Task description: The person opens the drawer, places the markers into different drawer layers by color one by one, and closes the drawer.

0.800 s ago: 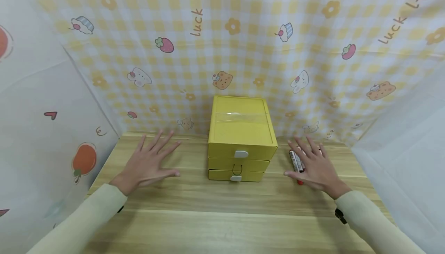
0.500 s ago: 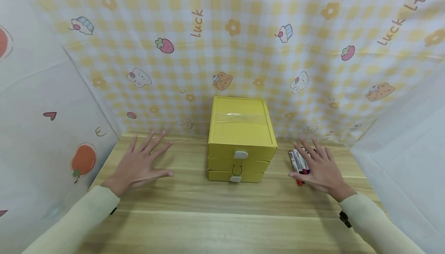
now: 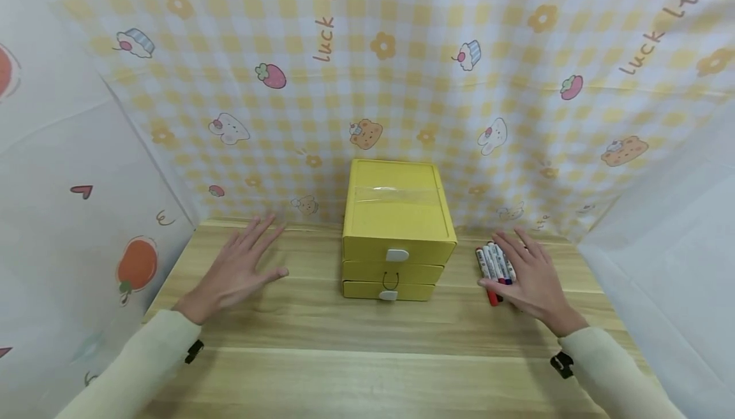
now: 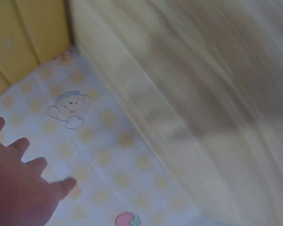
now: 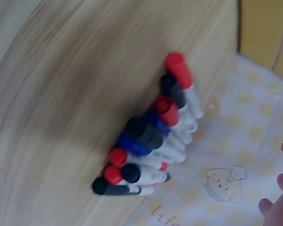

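Note:
My left hand (image 3: 234,272) is held over the left part of the wooden table, fingers spread and nothing in it. On the right, my right hand (image 3: 533,282) hovers over a group of markers (image 3: 492,269), its fingers extended and partly covering them in the head view. Red, black and blue caps show on the markers (image 5: 151,136) in the right wrist view, where they lie bunched side by side. Between the hands stands a yellow three-drawer box (image 3: 396,215), its drawers closed, with white tabs on the top and bottom drawers and a thin loop on the middle one.
A yellow checked cloth (image 3: 310,119) hangs right behind the table (image 3: 321,374). White cloth walls close off the left and right sides. Clear tape (image 3: 396,195) runs across the top of the drawer box.
My left hand has shifted slightly left and its fingers have drawn closer together. My right hand has moved a little to the right, uncovering more of the markers.

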The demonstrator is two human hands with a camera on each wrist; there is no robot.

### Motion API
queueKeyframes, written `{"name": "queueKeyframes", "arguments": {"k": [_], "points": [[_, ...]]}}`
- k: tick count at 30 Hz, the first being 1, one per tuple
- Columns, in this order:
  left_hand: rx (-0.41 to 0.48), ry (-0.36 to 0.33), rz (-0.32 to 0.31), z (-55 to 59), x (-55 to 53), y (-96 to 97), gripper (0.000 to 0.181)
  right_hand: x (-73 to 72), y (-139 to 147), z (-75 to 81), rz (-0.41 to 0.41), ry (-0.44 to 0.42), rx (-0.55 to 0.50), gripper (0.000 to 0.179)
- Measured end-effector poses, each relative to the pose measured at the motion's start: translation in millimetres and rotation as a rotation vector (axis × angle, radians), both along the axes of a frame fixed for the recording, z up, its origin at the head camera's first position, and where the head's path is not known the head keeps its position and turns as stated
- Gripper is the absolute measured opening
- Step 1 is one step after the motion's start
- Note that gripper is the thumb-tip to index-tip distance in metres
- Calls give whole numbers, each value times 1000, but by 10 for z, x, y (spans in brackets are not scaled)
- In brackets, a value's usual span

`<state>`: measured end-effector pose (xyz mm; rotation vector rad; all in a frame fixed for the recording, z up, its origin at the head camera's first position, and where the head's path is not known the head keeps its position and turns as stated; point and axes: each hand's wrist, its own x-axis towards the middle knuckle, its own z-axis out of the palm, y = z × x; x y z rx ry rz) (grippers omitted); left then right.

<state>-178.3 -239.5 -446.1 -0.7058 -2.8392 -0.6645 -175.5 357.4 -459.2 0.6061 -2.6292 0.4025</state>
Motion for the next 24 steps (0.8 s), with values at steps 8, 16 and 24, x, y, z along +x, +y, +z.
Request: {"name": "queueKeyframes", "arguments": {"k": [8,16,24], "points": [[496,-195,-42,86,74,277,73,94,-217,59,22,-16,-226,81],[739,-251,-97,249,158,625,58,193,-441,244,34,-66,-420,54],[816,-287,35,502,243,934,45,240,-579,417,57,-52,-567,39]]}}
